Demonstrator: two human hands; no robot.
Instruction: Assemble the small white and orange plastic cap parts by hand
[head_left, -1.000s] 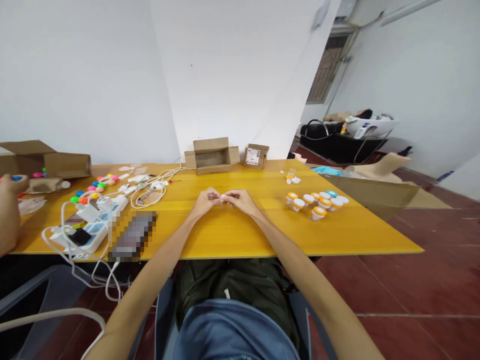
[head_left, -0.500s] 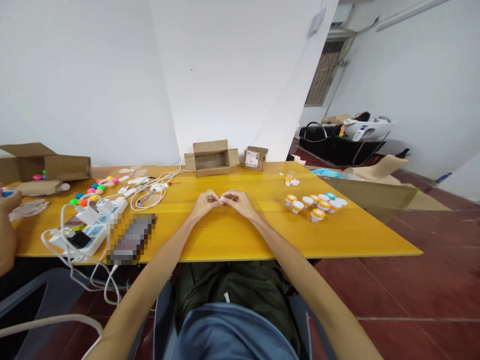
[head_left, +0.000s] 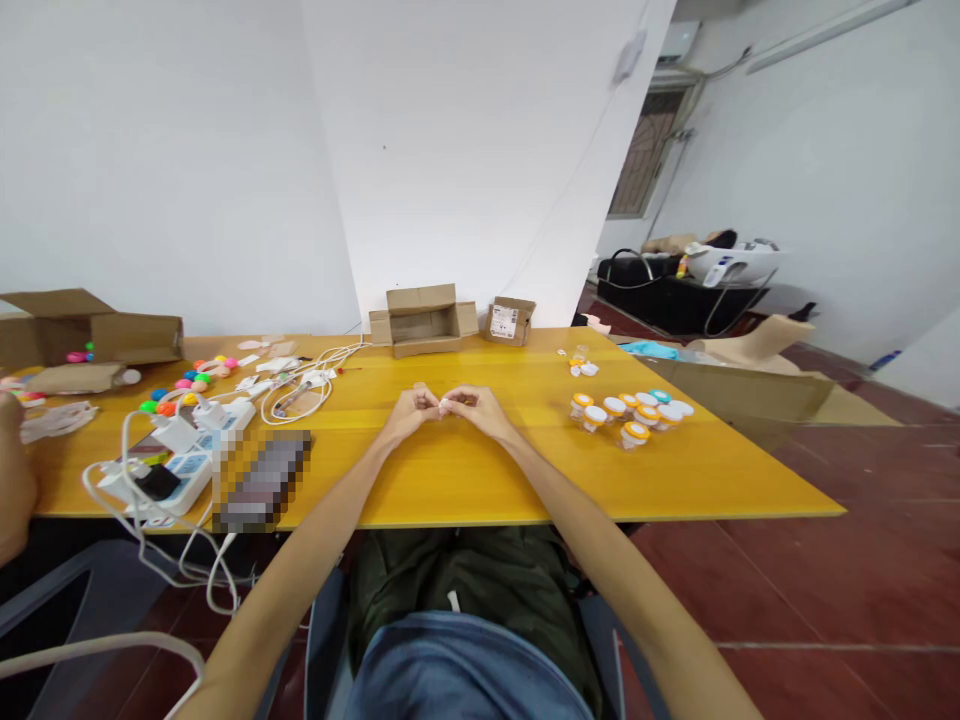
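Note:
My left hand (head_left: 412,412) and my right hand (head_left: 475,408) meet over the middle of the yellow table (head_left: 450,480). Between their fingertips is a small white piece (head_left: 445,406), mostly covered by the fingers; its kind does not show. Both hands are closed in a pinch on it. To the right of my right hand stands a group of small clear jars (head_left: 634,436) with orange, white and teal lids. Farther back lie a few loose white and orange parts (head_left: 583,368).
An open cardboard box (head_left: 424,345) and a smaller box (head_left: 510,322) stand by the wall. On the left are a power strip (head_left: 196,465), white cables (head_left: 330,352), a blurred-out phone (head_left: 264,482) and colourful balls (head_left: 166,408). Another person's arm (head_left: 15,480) reaches in at the far left.
My hands stay together at the same spot, with the fingers barely shifted around the white piece. The whole view has moved slightly. The other person's arm at the left has drawn back a little.

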